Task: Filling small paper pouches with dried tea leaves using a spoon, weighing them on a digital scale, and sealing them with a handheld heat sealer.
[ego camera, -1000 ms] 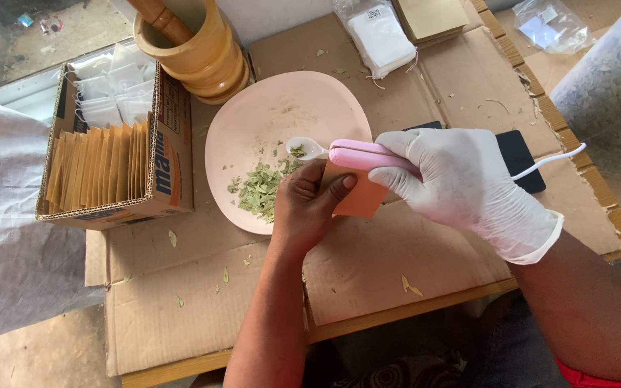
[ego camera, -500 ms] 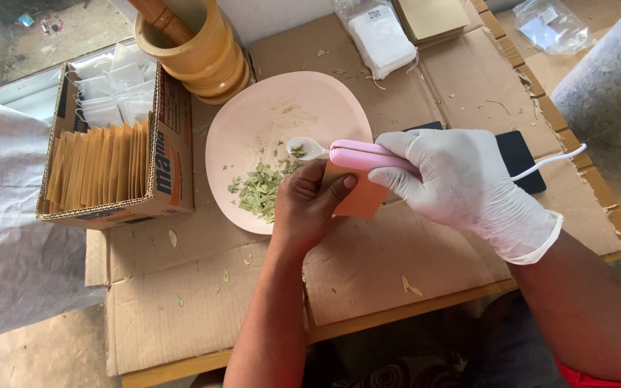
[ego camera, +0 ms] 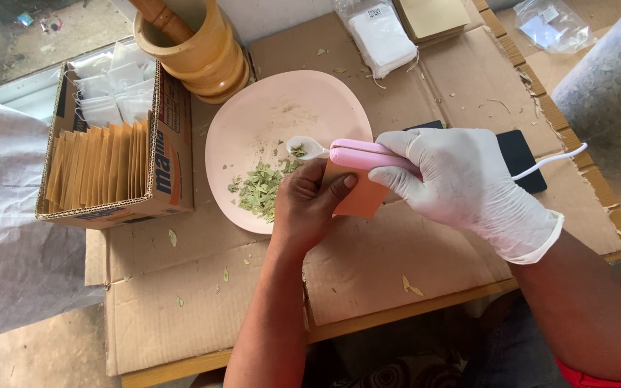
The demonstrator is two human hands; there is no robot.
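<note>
A small orange paper packet (ego camera: 357, 197) is gripped in the bare left hand (ego camera: 310, 205), fingers curled around its left edge and thumb laid across its front. The packet is held upright just over the near right rim of a pale pink plate (ego camera: 267, 108). Its top edge is met by a pink handheld tool (ego camera: 368, 154), which is clasped in the gloved right hand (ego camera: 461, 179); the white glove's fingers are wrapped firmly round the tool's rear part, and a thin white cord (ego camera: 551, 162) is trailed from behind that hand to the right. A small white spoon (ego camera: 307, 149) with a few leaf bits in its bowl is seen just left of the tool's tip; whether it is fixed to the tool cannot be told.

Left of the grip, a heap of crushed green leaves (ego camera: 260, 190) is spread on the plate. Beyond the plate, a wooden mortar (ego camera: 195, 50) with its pestle is stood. Far left of the hands, a cardboard box (ego camera: 170, 144) is filled with brown packets and white sachets. Behind the right hand, a black flat object (ego camera: 522, 158) is partly hidden. Everything is laid on flattened cardboard (ego camera: 397, 251).
</note>
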